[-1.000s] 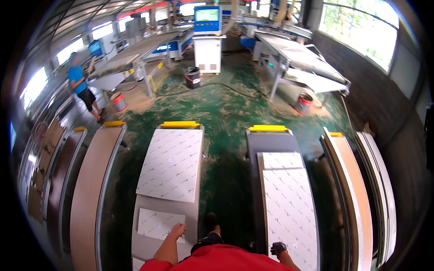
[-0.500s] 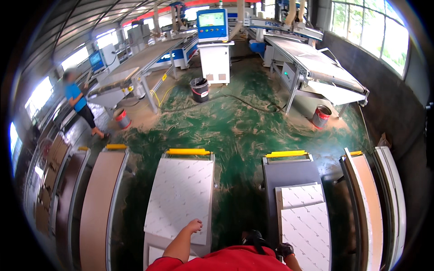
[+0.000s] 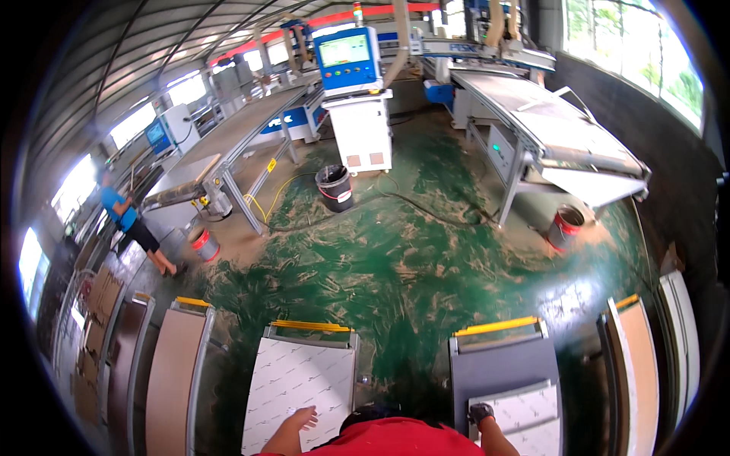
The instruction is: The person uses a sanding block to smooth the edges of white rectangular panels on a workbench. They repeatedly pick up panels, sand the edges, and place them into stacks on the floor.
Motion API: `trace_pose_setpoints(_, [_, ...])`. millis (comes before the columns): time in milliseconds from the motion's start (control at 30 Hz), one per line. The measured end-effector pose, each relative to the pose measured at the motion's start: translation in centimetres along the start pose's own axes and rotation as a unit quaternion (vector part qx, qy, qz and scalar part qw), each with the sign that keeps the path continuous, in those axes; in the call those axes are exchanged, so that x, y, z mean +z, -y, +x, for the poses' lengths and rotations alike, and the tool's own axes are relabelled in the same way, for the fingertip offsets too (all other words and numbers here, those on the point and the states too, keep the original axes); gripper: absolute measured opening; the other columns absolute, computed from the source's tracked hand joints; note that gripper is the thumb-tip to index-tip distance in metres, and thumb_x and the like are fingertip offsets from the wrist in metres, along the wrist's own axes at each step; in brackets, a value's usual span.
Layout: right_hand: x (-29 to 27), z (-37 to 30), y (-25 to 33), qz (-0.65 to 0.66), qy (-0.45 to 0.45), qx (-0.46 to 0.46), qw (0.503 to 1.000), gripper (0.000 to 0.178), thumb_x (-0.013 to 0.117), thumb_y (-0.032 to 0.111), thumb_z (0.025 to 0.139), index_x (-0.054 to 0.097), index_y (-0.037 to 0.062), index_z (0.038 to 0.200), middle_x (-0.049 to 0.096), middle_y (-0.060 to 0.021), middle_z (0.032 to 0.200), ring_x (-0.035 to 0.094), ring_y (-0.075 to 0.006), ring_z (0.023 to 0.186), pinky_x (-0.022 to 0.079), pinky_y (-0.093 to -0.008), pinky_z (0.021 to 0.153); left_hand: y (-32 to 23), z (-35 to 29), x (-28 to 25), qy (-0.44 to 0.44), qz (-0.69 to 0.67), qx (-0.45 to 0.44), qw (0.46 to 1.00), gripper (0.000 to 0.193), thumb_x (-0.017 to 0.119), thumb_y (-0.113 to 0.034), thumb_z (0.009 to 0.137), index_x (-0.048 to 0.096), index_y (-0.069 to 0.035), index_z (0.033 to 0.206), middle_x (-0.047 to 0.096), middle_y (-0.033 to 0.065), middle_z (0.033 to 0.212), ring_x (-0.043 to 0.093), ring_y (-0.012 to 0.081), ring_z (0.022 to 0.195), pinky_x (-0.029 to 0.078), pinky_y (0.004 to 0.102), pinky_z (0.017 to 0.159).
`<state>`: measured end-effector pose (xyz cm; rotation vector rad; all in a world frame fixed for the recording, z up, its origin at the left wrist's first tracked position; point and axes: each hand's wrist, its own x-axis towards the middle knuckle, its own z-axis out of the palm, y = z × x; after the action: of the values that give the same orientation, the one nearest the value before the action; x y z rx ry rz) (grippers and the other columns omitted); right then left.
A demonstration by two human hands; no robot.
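Observation:
My bare left hand (image 3: 304,418) hangs over or beside a white film-covered panel (image 3: 300,380) on the left roller stand; its fingers look stretched out and nothing shows in them. On my right, my right hand (image 3: 480,413) wears a dark glove and is at the left edge of a smaller white panel (image 3: 525,408). Whether it touches or grips that panel cannot be made out. This panel lies with another white one on a dark grey board (image 3: 502,365) on the right stand. My red shirt fills the bottom middle.
Yellow bars (image 3: 498,326) cap the stands' far ends. More board stacks (image 3: 179,365) line both sides. Ahead stand a control cabinet (image 3: 361,133), a black bucket (image 3: 334,188), red-rimmed buckets (image 3: 565,228) and machine tables (image 3: 547,114). A cable (image 3: 426,213) crosses the green floor. A person (image 3: 129,220) stands at far left.
My view has tilted upward, so the stands sit lower in the picture. My left hand's fingers have straightened from a loose curl. My gloved right hand now overlaps the smaller panel's left edge.

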<state>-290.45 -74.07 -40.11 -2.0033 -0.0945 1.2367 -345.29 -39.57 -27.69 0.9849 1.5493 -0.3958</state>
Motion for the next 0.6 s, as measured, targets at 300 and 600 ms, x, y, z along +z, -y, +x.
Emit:
trace_pose_setpoints(300, [1.1, 17.5, 30.2, 0.159, 0.059, -0.190, 0.967, 0.010, 0.064, 0.015, 0.087, 0.060, 0.0054, 0.087, 0.059, -0.0085, 0.064, 0.057, -0.0205, 0.051, 0.046, -0.0345, 0.043, -28.4, 18.4, -6.5, 0.009, 0.116, 0.066, 0.991, 0.033, 0.049, -0.022, 0.093, 0.065, -0.007, 0.118, 0.069, 0.0094, 0.114, 0.070, 0.0281, 0.094, 0.055, 0.0453, 0.068])
trace_pose_setpoints(600, [-1.0, 25.0, 25.8, 0.247, -0.062, 0.128, 0.959, 0.011, 0.065, 0.020, 0.084, 0.062, 0.0097, 0.084, 0.061, -0.0130, 0.065, 0.061, -0.0322, 0.055, 0.049, -0.0442, 0.049, -67.7, 25.5, -5.3, 0.113, 0.193, 0.122, 0.967, 0.055, 0.038, -0.050, 0.095, 0.061, -0.011, 0.126, 0.066, 0.0074, 0.100, 0.062, 0.0207, 0.075, 0.044, 0.0406, 0.053])
